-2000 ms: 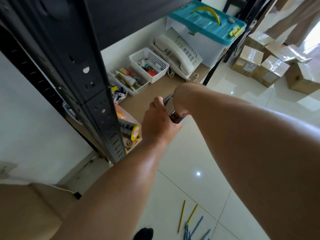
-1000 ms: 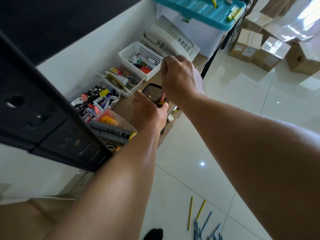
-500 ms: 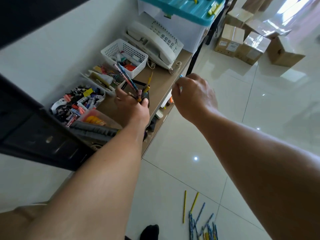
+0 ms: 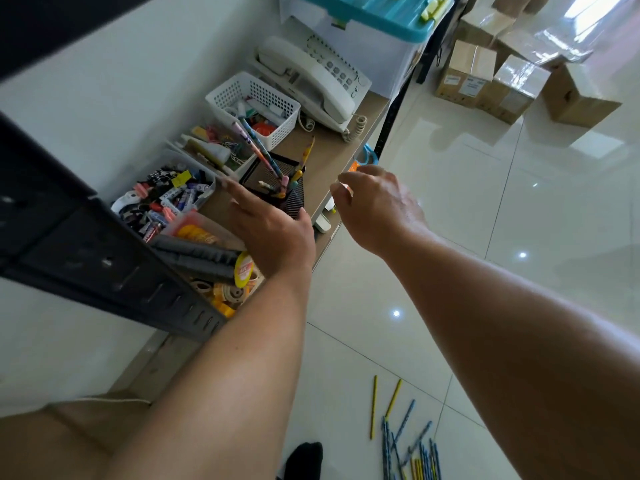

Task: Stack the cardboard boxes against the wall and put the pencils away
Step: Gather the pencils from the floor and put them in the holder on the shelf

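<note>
My worry is the mesh cup (image 4: 296, 199) standing near the shelf (image 4: 329, 150) edge: its pencils (image 4: 263, 157) lean outward, and a brush from my left hand (image 4: 273, 237) could tip it. That hand is spread, fingers straight, thumb against the cup's near wall. My right hand (image 4: 377, 206) hovers loosely curled, holding nothing. The loose pencils (image 4: 412, 448) lie on the floor, well apart from both hands.

I see white wall (image 4: 104, 98), glossy pale tile floor (image 4: 519, 220) with glare top right, black metal rack (image 4: 86, 251), brown shelf board (image 4: 325, 161).
</note>
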